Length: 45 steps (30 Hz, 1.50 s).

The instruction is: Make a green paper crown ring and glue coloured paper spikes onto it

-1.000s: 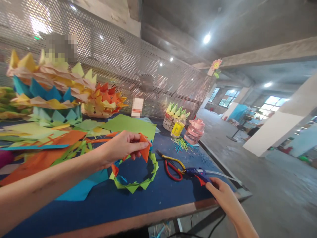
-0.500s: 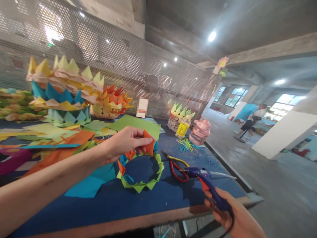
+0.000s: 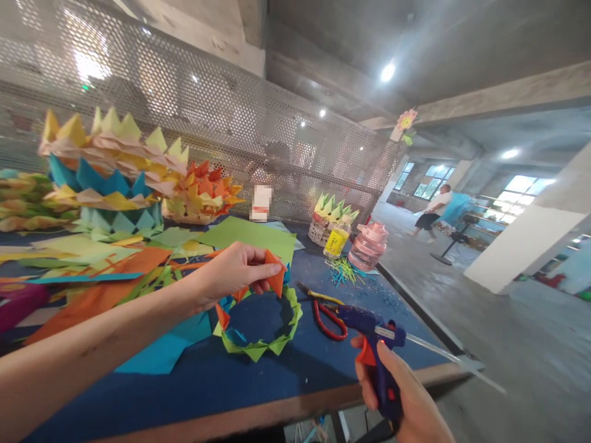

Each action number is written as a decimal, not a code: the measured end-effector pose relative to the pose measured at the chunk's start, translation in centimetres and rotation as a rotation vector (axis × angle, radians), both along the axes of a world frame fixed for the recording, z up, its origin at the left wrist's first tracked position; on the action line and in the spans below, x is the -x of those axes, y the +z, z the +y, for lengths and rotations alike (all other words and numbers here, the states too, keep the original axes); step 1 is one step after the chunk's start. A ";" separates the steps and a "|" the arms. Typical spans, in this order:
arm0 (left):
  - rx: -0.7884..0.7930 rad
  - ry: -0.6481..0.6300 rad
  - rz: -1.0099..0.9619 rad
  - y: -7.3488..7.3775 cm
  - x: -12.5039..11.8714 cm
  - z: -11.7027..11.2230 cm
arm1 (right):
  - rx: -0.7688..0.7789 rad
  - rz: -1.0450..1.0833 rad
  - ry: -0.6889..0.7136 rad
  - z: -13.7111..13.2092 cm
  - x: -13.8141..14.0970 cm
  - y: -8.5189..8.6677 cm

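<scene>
Between the thumb and fingers of my left hand [image 3: 244, 271] is a folded orange paper triangle [image 3: 276, 275], held over the back of a paper ring. That ring [image 3: 258, 351], made of green points with some orange and blue ones, lies on the blue table [image 3: 295, 400]. My right hand [image 3: 406, 400] grips a dark blue glue gun [image 3: 383, 344] by its handle, near the table's front edge. A clear glue stick [image 3: 452, 354] sticks out of its back, and its nozzle points left toward scissors [image 3: 330, 320] with red and yellow handles.
Stacked paper crowns [image 3: 111, 178] stand at the back left, with loose coloured paper [image 3: 92, 258] before them. A yellow-labelled bottle [image 3: 337, 240], a pink bottle [image 3: 368, 246] and paper shreds [image 3: 346, 271] are at the back right. A perforated metal screen [image 3: 221, 123] rises behind. A person [image 3: 434, 209] walks beyond.
My right hand has lifted the glue gun and moved it left, its fingers now around the handle by the trigger. My left hand keeps the orange triangle. The person in the distance has moved left.
</scene>
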State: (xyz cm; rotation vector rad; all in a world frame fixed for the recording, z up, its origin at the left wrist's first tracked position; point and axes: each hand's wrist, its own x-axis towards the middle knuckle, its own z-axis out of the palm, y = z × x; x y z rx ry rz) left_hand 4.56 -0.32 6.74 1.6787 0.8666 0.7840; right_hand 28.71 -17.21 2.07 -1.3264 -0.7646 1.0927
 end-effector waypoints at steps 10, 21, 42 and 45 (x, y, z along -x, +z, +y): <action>-0.001 -0.054 0.078 0.4 -0.4 -1.0 | -0.118 -0.103 0.008 0.8 3.4 -2.1; -0.072 -0.111 0.122 -0.5 -0.8 -1.0 | -0.157 -0.461 -0.209 1.5 6.1 -3.8; -0.087 -0.106 0.107 -1.1 -1.0 -1.0 | -0.191 -0.633 -0.250 1.6 5.7 -4.5; -0.088 -0.106 0.111 -0.9 -0.9 -0.9 | -0.194 -0.653 -0.265 1.5 5.7 -4.6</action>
